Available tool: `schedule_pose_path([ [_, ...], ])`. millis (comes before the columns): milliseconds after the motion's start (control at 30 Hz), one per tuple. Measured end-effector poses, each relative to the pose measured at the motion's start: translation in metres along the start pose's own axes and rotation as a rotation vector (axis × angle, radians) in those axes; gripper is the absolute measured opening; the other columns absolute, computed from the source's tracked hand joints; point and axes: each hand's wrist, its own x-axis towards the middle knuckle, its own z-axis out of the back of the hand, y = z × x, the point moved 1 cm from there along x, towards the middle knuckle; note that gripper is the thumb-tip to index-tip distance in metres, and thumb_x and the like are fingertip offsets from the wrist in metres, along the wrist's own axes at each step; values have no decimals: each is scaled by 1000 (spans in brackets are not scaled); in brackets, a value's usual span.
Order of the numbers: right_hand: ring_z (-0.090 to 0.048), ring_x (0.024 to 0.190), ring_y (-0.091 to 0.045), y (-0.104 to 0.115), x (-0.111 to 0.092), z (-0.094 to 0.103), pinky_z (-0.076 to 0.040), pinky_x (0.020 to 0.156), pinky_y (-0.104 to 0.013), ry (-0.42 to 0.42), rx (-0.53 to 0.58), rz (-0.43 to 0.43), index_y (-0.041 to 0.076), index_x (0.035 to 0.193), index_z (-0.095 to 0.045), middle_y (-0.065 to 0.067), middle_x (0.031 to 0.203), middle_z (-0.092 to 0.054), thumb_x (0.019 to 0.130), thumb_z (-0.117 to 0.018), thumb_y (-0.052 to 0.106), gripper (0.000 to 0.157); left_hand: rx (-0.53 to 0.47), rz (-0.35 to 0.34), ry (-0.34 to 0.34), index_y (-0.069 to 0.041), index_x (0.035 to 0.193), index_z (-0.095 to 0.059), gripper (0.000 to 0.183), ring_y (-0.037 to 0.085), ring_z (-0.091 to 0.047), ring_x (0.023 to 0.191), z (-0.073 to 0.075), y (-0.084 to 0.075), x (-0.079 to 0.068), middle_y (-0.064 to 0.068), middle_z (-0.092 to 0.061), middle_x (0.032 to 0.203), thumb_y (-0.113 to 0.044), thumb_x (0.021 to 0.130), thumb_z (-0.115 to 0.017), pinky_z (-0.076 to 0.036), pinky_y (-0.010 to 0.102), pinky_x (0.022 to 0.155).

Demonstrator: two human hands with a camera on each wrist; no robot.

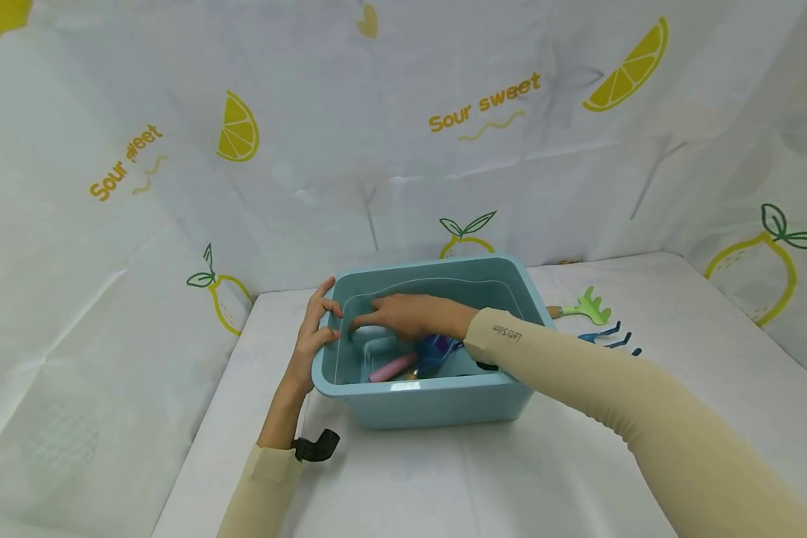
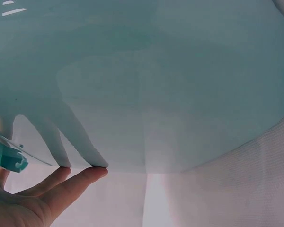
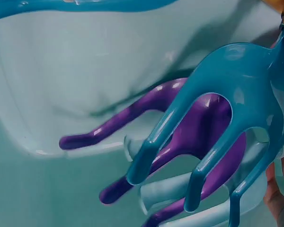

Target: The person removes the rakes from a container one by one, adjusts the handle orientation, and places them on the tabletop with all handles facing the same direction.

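A light blue plastic basin (image 1: 437, 403) stands on the table, with my left hand (image 1: 312, 340) gripping its left rim. In the left wrist view, two fingertips (image 2: 99, 171) touch the basin's outer wall. My right hand (image 1: 410, 315) reaches inside, its index finger extended toward the left wall and its lower side hidden. Below it lie a blue hand rake (image 3: 246, 71), a purple hand rake (image 3: 199, 127) and a pink handle (image 1: 393, 368). Pale blue tube-like pieces (image 3: 165, 189) show under the purple tines.
Right of the basin, a green hand rake (image 1: 592, 306) with a wooden handle lies on the white table cover (image 1: 410, 478). A blue pronged tool (image 1: 608, 338) is near it, partly behind the right sleeve (image 1: 578, 381). A lemon-print cloth (image 1: 323, 149) hangs behind.
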Motion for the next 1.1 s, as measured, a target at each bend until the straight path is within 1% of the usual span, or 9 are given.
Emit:
schedule_pose_path([
  [167, -52, 80, -18, 2, -1, 6, -44, 70, -28, -24, -86, 28, 43, 150, -43, -8, 108, -58, 96, -65, 1, 72, -2, 3, 2, 6, 111, -42, 36, 35, -14, 158, 0, 0, 0, -1, -14, 173, -12, 79, -43, -18, 74, 115],
  [333, -58, 87, -21, 3, -2, 12, -52, 74, -31, -17, -143, 16, 43, 150, -41, -12, 121, -60, 98, -64, 4, 70, 9, -2, -4, 4, 110, -43, 35, 35, -14, 158, 0, 0, 1, -6, -17, 171, -13, 79, -43, -16, 75, 116],
  [433, -60, 90, -22, 2, -3, 16, -55, 76, -33, -39, -157, 3, 42, 150, -40, -12, 124, -60, 97, -65, 5, 69, 15, -1, -6, 1, 109, -45, 33, 35, -15, 158, -1, 0, 1, -5, -17, 171, -13, 79, -43, -17, 74, 116],
  [500, -60, 91, -23, 2, -5, 19, -55, 78, -34, -71, -144, -2, 40, 150, -41, -11, 123, -60, 97, -66, 5, 68, 21, 4, -6, -1, 108, -46, 32, 35, -15, 158, -1, 0, 1, -4, -17, 172, -13, 79, -43, -17, 74, 116],
  [600, -57, 88, -22, 0, -7, 23, -53, 76, -34, -117, -109, -2, 37, 151, -43, -10, 118, -59, 96, -68, 4, 69, 30, 11, -9, 0, 109, -46, 33, 34, -15, 158, -2, -1, 1, -4, -17, 172, -13, 79, -43, -17, 74, 116],
  [733, -53, 82, -21, -2, -7, 27, -47, 72, -32, -130, -19, -10, 36, 152, -42, -8, 113, -57, 92, -69, 0, 75, 30, 12, -11, 4, 110, -45, 35, 34, -15, 158, -2, -2, 1, -2, -16, 172, -14, 79, -43, -16, 73, 117],
  [900, -54, 80, -22, -3, -9, 32, -46, 68, -30, -128, 103, -27, 36, 153, -40, -8, 115, -56, 89, -69, -5, 81, 22, 5, -7, 5, 110, -43, 36, 34, -14, 158, -1, -1, 1, -1, -15, 173, -13, 80, -42, -16, 73, 116],
  [1000, -55, 82, -23, -5, -9, 33, -48, 67, -30, -128, 127, -18, 37, 153, -40, -8, 119, -57, 88, -68, -5, 82, 21, 6, -7, 5, 110, -43, 35, 34, -14, 158, -2, -1, 1, -3, -16, 172, -13, 80, -42, -16, 72, 116],
  [1100, -56, 82, -23, -6, -10, 36, -47, 67, -30, -137, 137, -21, 36, 154, -39, -10, 127, -58, 87, -68, -5, 83, 23, 8, -8, 4, 110, -43, 35, 34, -14, 158, -2, -2, 1, -3, -16, 172, -13, 80, -42, -16, 71, 117],
])
